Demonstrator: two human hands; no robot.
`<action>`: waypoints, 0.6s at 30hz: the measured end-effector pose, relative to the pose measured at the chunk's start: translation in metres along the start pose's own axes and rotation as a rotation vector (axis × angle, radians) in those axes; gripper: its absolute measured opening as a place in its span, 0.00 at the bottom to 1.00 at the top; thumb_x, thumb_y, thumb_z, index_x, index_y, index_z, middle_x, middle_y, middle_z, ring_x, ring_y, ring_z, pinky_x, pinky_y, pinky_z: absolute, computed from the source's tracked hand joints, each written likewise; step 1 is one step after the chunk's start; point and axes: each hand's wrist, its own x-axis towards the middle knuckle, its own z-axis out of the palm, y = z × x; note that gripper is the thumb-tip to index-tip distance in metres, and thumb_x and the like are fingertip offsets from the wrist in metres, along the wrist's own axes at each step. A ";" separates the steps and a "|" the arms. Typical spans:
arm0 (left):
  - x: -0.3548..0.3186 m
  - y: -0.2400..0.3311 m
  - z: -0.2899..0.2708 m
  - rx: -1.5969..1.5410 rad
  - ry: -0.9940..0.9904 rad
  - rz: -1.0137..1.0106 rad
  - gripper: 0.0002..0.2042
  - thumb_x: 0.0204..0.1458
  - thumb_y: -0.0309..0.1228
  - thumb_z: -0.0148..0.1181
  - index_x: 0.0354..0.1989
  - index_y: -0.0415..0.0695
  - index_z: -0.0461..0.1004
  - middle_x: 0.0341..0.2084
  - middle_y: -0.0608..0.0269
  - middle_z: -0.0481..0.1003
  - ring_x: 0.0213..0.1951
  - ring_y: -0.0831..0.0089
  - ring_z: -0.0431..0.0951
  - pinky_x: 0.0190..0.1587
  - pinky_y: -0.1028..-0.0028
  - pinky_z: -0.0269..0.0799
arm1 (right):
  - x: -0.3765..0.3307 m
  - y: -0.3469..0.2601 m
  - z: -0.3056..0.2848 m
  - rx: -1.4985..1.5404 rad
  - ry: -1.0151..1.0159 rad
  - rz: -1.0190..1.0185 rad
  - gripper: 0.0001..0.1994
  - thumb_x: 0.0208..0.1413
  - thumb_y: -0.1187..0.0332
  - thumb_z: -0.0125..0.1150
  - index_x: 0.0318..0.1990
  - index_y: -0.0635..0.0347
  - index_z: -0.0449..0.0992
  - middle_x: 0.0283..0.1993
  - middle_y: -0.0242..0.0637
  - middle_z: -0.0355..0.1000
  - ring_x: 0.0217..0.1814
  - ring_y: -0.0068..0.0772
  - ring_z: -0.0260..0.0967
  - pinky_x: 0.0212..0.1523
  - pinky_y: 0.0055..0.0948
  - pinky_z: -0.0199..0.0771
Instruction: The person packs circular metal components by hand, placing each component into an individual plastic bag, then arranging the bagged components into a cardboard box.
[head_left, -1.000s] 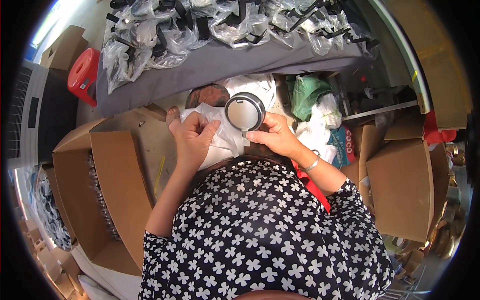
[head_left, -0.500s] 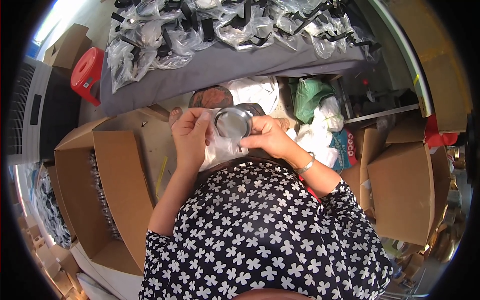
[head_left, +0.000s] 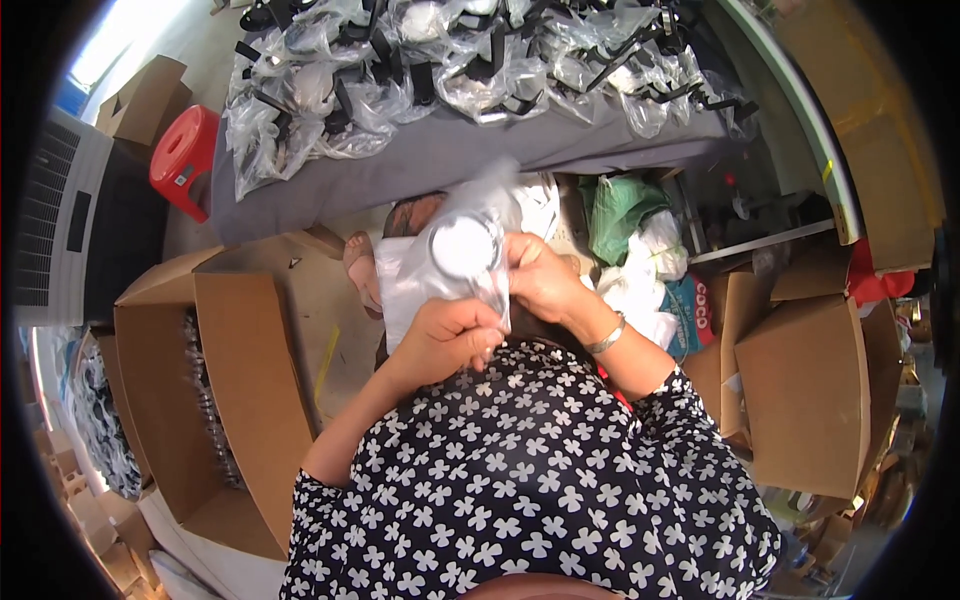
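Observation:
In front of my lap, a clear plastic bag (head_left: pixel 484 200) holds a round, shiny, rimmed disc (head_left: pixel 465 246) whose exact kind I cannot make out. My left hand (head_left: pixel 452 335) is closed on the bag's lower edge, just below the disc. On the right, my right hand (head_left: pixel 545 280) pinches the bag's side beside the disc's rim, with the fingertips partly hidden. The bag's upper end is blurred and points away from me. Beneath it, white plastic sheeting (head_left: pixel 398 285) lies over my lap.
A grey-covered table (head_left: pixel 390 165) ahead bears many bagged items with black handles (head_left: pixel 500 75). An open carton (head_left: pixel 255 370) stands at left, another (head_left: pixel 800 390) at right. A red stool (head_left: pixel 187 155) is far left; green and white bags (head_left: pixel 625 215) lie under the table.
The disc is now inside the clear bag, where before it was at the bag's mouth in my right hand. My left hand has moved down and right to the bag's lower edge.

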 end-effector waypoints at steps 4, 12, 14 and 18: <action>-0.002 0.002 -0.005 -0.081 -0.084 -0.093 0.04 0.50 0.22 0.50 0.32 0.36 0.71 0.18 0.66 0.71 0.20 0.82 0.71 0.20 0.84 0.65 | -0.004 0.007 0.004 0.066 -0.054 -0.077 0.13 0.46 0.75 0.60 0.41 0.65 0.72 0.39 0.33 0.72 0.39 0.22 0.68 0.43 0.23 0.68; 0.016 -0.009 -0.045 -0.160 0.667 0.255 0.10 0.51 0.25 0.47 0.39 0.36 0.69 0.25 0.64 0.72 0.28 0.79 0.71 0.32 0.83 0.65 | 0.006 -0.015 -0.007 -0.028 -0.041 -0.103 0.06 0.45 0.77 0.60 0.32 0.65 0.72 0.33 0.33 0.73 0.33 0.22 0.69 0.37 0.22 0.70; 0.029 0.009 -0.034 -0.230 0.769 0.380 0.13 0.50 0.24 0.47 0.45 0.35 0.66 0.31 0.61 0.72 0.27 0.77 0.71 0.32 0.82 0.66 | 0.006 -0.018 0.003 -0.190 -0.112 -0.107 0.06 0.45 0.77 0.59 0.32 0.64 0.72 0.32 0.33 0.73 0.32 0.21 0.69 0.35 0.20 0.69; 0.024 0.003 -0.033 -0.071 0.418 0.174 0.13 0.51 0.25 0.49 0.44 0.34 0.66 0.32 0.63 0.71 0.27 0.78 0.70 0.28 0.82 0.66 | 0.011 -0.020 0.014 -0.110 -0.072 -0.160 0.06 0.46 0.76 0.59 0.33 0.64 0.73 0.31 0.32 0.72 0.31 0.19 0.68 0.33 0.20 0.69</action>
